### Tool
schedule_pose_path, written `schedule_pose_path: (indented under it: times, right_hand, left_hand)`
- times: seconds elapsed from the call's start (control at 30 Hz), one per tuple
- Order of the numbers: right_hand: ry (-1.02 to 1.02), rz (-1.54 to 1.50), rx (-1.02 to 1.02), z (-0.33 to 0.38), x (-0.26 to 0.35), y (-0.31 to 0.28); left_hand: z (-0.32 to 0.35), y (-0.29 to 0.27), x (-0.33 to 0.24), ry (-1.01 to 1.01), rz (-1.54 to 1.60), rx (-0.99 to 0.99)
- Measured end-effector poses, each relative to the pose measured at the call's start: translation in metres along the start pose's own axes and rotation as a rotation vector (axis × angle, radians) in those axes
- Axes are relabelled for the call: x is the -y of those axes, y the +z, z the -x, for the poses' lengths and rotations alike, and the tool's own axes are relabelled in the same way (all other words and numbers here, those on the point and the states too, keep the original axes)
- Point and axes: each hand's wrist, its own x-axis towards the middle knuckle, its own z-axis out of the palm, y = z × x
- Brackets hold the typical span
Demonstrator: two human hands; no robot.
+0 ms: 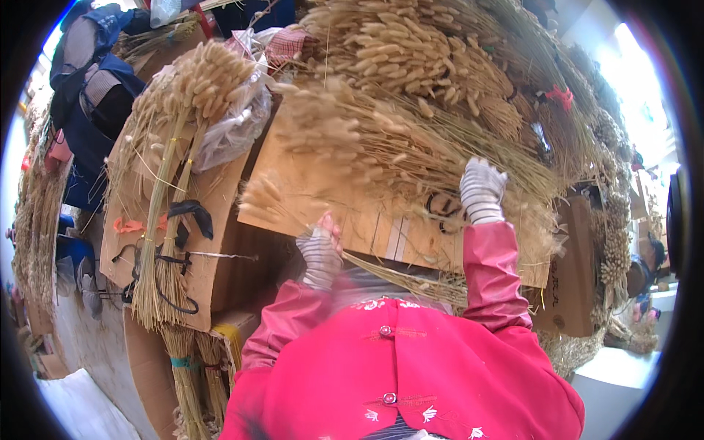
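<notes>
My left hand [323,249], in a grey-and-white striped fingerless glove, is closed around a small bunch of dried bunny-tail grass [262,196]. The fluffy heads point to the far left, and the thin stems [403,282] trail right, in front of my jacket. Farther right, my right hand [484,192], gloved alike, rests at the stem side of a large loose heap of the same dried grass [367,136]. Its fingers are curled in; what they hold, if anything, is hidden. Part of the heap is smeared by motion.
A cardboard surface [315,209] lies under the heap, with a black cord loop [442,207] on it. Tied bunches of grass [172,147] lie on a box at left, beside a clear plastic bag [231,132] and black ties [192,216]. More dried bundles [418,44] are piled behind.
</notes>
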Motion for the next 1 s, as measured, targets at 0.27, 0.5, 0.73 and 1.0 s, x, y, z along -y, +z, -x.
schedule_pose_path:
  times: [0.27,0.5,0.73,1.0]
  right_hand:
    - [-0.183,-0.038,-0.04,0.033,0.015,0.031]
    - [-0.403,-0.215,-0.405,0.049,0.028,0.065]
    - [-0.771,-0.484,-0.506,0.092,0.047,0.078]
    - [-0.476,-0.391,-0.442,0.07,-0.013,0.112]
  left_hand:
    - [-0.007,0.002,0.005,0.071,-0.027,-0.01]
    - [-0.001,0.02,-0.001,0.029,-0.093,0.184]
    - [-0.013,0.059,-0.003,-0.092,-0.085,0.304]
    - [-0.015,0.065,-0.002,-0.074,-0.14,0.29]
